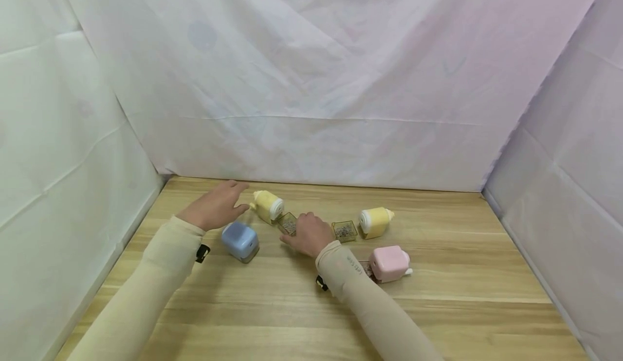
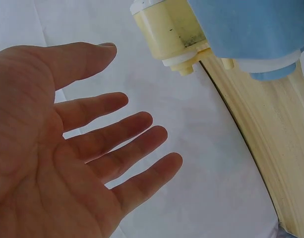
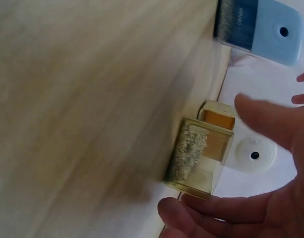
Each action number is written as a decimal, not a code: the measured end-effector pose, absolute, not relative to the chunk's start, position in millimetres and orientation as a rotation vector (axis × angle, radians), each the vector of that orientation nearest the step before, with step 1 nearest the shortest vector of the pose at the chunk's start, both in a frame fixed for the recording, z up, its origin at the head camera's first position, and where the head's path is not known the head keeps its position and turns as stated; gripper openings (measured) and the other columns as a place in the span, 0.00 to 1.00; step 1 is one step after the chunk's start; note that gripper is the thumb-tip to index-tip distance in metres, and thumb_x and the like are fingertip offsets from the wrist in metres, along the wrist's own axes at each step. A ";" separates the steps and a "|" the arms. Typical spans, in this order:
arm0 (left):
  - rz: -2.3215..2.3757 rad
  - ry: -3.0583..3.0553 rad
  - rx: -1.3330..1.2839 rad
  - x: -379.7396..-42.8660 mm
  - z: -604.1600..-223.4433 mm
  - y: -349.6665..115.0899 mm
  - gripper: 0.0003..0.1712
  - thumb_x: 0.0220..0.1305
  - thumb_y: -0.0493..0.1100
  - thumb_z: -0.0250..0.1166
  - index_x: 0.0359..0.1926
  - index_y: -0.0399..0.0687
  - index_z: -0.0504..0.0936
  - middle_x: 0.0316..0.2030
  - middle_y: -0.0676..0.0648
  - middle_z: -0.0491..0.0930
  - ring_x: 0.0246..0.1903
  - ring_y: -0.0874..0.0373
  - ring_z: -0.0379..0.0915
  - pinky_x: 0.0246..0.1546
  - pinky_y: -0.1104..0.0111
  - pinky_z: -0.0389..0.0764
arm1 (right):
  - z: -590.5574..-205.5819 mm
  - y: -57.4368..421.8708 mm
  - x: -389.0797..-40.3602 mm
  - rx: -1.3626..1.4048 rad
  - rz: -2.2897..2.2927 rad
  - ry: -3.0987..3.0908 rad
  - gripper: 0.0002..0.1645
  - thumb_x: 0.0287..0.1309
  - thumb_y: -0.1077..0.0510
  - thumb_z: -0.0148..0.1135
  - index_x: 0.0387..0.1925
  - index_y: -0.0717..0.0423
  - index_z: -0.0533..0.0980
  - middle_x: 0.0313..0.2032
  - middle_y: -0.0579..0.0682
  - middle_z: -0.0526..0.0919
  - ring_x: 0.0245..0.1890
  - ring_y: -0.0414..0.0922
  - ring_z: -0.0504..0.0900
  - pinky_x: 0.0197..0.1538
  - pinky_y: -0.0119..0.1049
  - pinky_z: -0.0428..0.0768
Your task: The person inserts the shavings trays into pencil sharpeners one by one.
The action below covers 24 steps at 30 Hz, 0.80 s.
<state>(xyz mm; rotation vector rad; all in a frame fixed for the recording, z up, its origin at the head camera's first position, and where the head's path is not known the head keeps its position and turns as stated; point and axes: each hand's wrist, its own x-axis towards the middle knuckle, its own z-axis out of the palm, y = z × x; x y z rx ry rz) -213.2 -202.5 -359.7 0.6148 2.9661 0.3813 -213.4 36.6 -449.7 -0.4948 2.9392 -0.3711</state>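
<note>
My left hand (image 1: 214,207), fingers spread and straight in the left wrist view, hovers beside the left yellow pencil sharpener (image 1: 267,205) and holds nothing. A blue pencil sharpener (image 1: 240,240) stands just in front of that hand. A clear yellowish shavings drawer (image 3: 194,158) lies pulled out before the left yellow sharpener, with grey shavings inside. My right hand (image 1: 311,234) is at this drawer. In the right wrist view its fingertips (image 3: 174,213) are at the drawer's lower end, while the thumb (image 3: 261,119) stays apart from it, near the sharpener.
To the right stands another yellow pencil sharpener (image 1: 377,222), its shavings drawer (image 1: 344,231) out before it. A pink pencil sharpener (image 1: 389,263) with a white crank is nearer, its drawer partly behind my right sleeve (image 1: 360,285). White cloth (image 1: 311,80) hangs behind the wooden table (image 1: 452,274).
</note>
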 end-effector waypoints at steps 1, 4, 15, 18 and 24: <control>0.383 2.962 0.609 -213.2 -359.7 -202.3 0.32 0.71 0.45 0.60 0.68 0.29 0.65 0.63 0.29 0.68 0.64 0.34 0.64 0.62 0.44 0.69 | -450.9 35.9 -214.1 -0.491 -0.371 2.944 0.31 0.56 0.31 0.64 0.18 0.51 0.71 0.26 0.51 0.76 0.20 0.43 0.74 0.21 0.39 0.75; 0.386 2.948 0.601 -214.0 -359.0 -201.9 0.33 0.71 0.46 0.59 0.68 0.30 0.64 0.64 0.29 0.67 0.64 0.33 0.63 0.62 0.44 0.68 | -453.1 33.8 -216.1 -0.473 -0.357 2.957 0.28 0.57 0.34 0.65 0.19 0.52 0.73 0.25 0.50 0.76 0.20 0.44 0.74 0.20 0.39 0.75; 0.409 2.924 0.647 -230.6 -347.1 -191.1 0.37 0.67 0.42 0.65 0.70 0.30 0.62 0.65 0.29 0.66 0.64 0.34 0.63 0.63 0.45 0.68 | -450.3 32.2 -217.1 -0.474 -0.389 2.954 0.23 0.57 0.42 0.68 0.18 0.53 0.74 0.21 0.48 0.75 0.19 0.43 0.73 0.19 0.38 0.73; 0.381 2.911 0.663 -238.0 -343.4 -184.7 0.41 0.61 0.41 0.70 0.70 0.31 0.62 0.67 0.30 0.64 0.66 0.35 0.62 0.66 0.46 0.66 | -449.5 32.2 -216.4 -0.477 -0.406 2.951 0.23 0.57 0.42 0.68 0.19 0.53 0.74 0.21 0.48 0.75 0.19 0.43 0.73 0.20 0.38 0.73; 0.290 2.845 0.696 -253.6 -341.8 -172.3 0.46 0.54 0.36 0.75 0.71 0.33 0.62 0.69 0.32 0.62 0.68 0.37 0.60 0.66 0.48 0.66 | -451.6 30.9 -216.9 -0.473 -0.397 2.935 0.25 0.57 0.41 0.67 0.15 0.50 0.71 0.20 0.47 0.75 0.18 0.42 0.71 0.20 0.38 0.73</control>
